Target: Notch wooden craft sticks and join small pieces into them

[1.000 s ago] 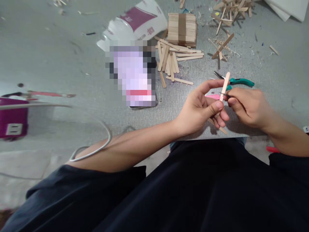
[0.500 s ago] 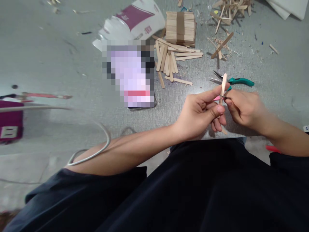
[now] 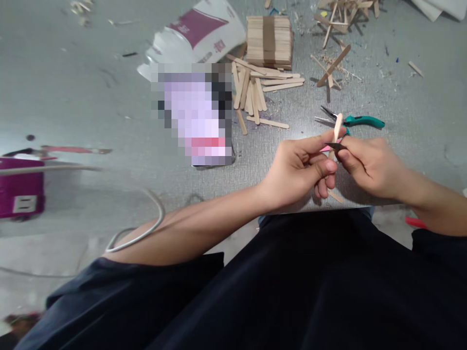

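Near the table's front edge, my left hand (image 3: 304, 167) pinches a wooden craft stick (image 3: 338, 124) that stands up between thumb and fingers. My right hand (image 3: 372, 163) is closed on a small dark blade (image 3: 333, 145), which lies across the stick. Most of the blade's grip is hidden in the fingers. Something pink shows behind the blade; I cannot make out what it is. Just beyond my right hand lie teal-handled pliers (image 3: 365, 121), jaws pointing left. Another craft stick (image 3: 335, 196) lies below my left hand, partly covered.
Loose craft sticks (image 3: 251, 87) lie beside a banded bundle (image 3: 280, 43). A white and maroon plastic pack (image 3: 204, 31) stands behind a blurred-out phone (image 3: 199, 116). Crossed sticks (image 3: 332, 70) and shavings are at the back right. A white cable (image 3: 160, 209) loops over my left forearm near a purple box (image 3: 22, 187).
My right hand has turned the blade, so more of its dark flat side shows across the stick. Both hands stay in nearly the same place; the view has shifted slightly.
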`<state>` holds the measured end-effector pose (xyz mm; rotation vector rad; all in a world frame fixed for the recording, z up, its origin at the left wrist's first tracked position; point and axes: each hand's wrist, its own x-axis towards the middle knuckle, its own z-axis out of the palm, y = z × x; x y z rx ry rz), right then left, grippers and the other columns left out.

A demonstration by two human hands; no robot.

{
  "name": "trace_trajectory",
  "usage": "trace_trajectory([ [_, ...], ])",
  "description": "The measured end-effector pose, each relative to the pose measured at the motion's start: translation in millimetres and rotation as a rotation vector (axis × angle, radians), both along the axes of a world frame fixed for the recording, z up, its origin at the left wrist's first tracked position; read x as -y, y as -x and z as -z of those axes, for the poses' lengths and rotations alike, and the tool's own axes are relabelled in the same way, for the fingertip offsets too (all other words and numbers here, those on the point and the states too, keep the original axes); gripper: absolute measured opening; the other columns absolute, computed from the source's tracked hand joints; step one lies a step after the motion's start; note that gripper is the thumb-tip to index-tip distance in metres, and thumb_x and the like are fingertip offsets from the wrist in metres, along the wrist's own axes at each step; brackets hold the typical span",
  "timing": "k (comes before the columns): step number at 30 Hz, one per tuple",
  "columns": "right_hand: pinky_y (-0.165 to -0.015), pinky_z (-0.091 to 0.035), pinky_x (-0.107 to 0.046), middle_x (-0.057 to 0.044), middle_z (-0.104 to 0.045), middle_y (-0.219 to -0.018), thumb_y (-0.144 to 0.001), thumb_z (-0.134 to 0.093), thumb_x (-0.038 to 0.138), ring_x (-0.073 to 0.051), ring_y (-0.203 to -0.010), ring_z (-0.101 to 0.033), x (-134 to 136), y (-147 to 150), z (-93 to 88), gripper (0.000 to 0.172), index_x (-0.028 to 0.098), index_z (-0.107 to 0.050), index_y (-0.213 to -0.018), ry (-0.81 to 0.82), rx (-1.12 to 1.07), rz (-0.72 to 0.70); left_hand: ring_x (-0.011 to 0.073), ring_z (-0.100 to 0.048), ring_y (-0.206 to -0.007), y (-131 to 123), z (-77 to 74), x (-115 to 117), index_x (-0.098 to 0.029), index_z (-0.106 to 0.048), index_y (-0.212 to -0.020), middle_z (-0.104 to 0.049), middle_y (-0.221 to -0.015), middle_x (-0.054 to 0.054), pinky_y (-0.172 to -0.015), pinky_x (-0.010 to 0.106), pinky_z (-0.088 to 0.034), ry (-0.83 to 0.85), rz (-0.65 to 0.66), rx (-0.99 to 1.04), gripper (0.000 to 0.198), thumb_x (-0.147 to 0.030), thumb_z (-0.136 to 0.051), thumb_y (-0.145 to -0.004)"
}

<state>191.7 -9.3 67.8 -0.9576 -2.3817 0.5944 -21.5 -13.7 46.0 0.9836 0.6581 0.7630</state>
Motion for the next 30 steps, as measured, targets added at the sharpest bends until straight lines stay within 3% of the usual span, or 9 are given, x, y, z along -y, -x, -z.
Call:
trace_trajectory([
  [6,-0.056,-0.036,-0.031,0.007,-0.051,-0.06,-0.115,-0.043,0.038,-0.011,-0.052,-0.047,-2,-2,-2.9,0.035,0.025,-0.051,-0.083,0.183,-0.073,0.012,0.0134,-0.07,-0.049,1,7.1,-4,-0.019,-0.066,-0.152,-0.073,-0.065,-0.002,-0.046,0.021,-0.058,-0.037,0.021,0.049,0.074,-0.052,-0.089,-0.09],
  [12,-0.057,-0.042,-0.031,0.006,-0.057,-0.061,-0.116,-0.04,0.049,-0.012,-0.054,-0.052,1,-5,-9.2,0.043,0.026,-0.052,-0.082,0.372,-0.172,0.021,0.0141,-0.071,-0.048,1,5.4,-1,-0.019,-0.063,-0.153,-0.076,-0.067,-0.002,-0.048,0.022,-0.059,-0.043,0.005,0.055,0.072,-0.05,-0.087,-0.093],
  [21,-0.062,-0.043,-0.031,0.001,-0.068,-0.074,-0.115,-0.038,0.04,-0.014,-0.064,-0.061,-4,-6,1.6,0.037,0.024,-0.06,-0.091,-0.129,-0.012,0.036,0.0167,-0.073,-0.049,0,3.7,0,-0.019,-0.061,-0.151,-0.079,-0.07,0.0,-0.05,0.025,-0.062,-0.023,-0.002,0.054,0.074,-0.051,-0.089,-0.091],
  [30,-0.064,-0.045,-0.03,0.0,-0.072,-0.078,-0.115,-0.04,0.041,-0.014,-0.066,-0.065,-4,-7,4.0,0.036,0.023,-0.066,-0.098,-0.186,0.031,0.016,0.0158,-0.073,-0.049,1,2.5,-1,-0.018,-0.058,-0.154,-0.079,-0.071,0.0,-0.049,0.023,-0.061,0.025,0.031,0.099,0.079,-0.052,-0.089,-0.09],
])
